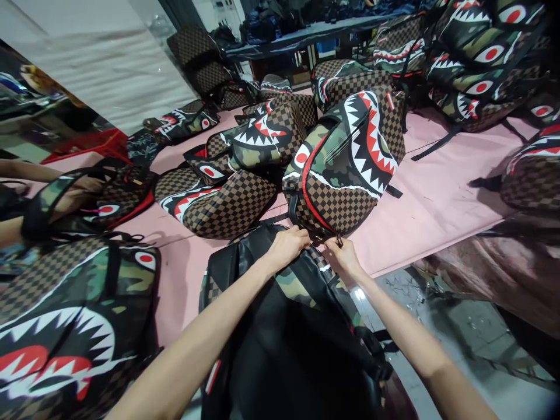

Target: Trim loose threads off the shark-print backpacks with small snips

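A backpack with a black back panel (284, 326) lies face down before me on the pink table (437, 198). My left hand (286, 245) is closed on its top edge. My right hand (343, 254) pinches a small zipper pull at the top of the same backpack. Just beyond my hands another backpack (345, 157) stands upright, printed with a shark mouth, camouflage and brown checks.
Several more shark-mouth backpacks cover the table: one at the near left (74, 315), some in the middle (227, 198), a pile at the far right (476, 58). Another person's arm (26, 172) reaches in at the left edge. The floor (459, 326) shows at the right.
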Tool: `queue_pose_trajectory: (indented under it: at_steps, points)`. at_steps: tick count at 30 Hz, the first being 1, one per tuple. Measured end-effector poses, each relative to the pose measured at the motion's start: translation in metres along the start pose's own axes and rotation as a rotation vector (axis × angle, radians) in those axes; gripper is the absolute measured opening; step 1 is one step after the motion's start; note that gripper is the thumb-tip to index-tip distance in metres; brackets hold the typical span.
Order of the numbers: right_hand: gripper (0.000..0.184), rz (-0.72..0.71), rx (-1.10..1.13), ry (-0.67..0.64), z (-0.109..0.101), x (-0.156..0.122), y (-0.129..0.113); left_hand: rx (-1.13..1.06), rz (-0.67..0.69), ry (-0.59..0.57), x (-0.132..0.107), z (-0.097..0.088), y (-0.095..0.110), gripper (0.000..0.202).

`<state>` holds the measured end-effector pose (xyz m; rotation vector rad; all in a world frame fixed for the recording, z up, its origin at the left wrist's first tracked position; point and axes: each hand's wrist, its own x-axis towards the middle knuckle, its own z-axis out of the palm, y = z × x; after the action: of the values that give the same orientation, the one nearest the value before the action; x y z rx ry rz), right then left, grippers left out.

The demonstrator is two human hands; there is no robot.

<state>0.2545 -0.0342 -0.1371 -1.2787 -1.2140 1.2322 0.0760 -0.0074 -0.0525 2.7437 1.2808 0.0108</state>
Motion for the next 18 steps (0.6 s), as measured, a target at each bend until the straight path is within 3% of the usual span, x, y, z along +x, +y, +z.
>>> queue_pose_trajectory:
  at_steps: [3,6,8,11,14,18]
  points:
    - [0.026,0.014,-0.031,-0.035,-0.006,-0.006,-0.002,-0.054,-0.035,0.101,-0.003,0.008,0.004,0.021]
    - [0.026,-0.030,-0.280,-0.076,-0.014,-0.014,-0.013,-0.285,-0.298,0.275,-0.007,0.013,0.003,0.020]
    - [0.035,-0.094,-0.503,-0.099,-0.018,-0.018,-0.022,-0.437,-0.503,0.348,-0.008,0.011,0.002,0.019]
    - [0.043,-0.226,-0.723,-0.132,-0.015,-0.020,-0.036,-0.426,-0.688,0.297,-0.006,-0.001,0.000,0.018]
    - [0.026,-0.389,-0.837,-0.143,-0.005,-0.016,-0.045,-0.317,-0.737,0.202,-0.005,-0.011,0.000,0.018]
    - [0.019,-0.528,-0.902,-0.106,0.009,-0.005,-0.049,-0.404,-0.769,0.220,-0.004,-0.008,-0.004,0.016]
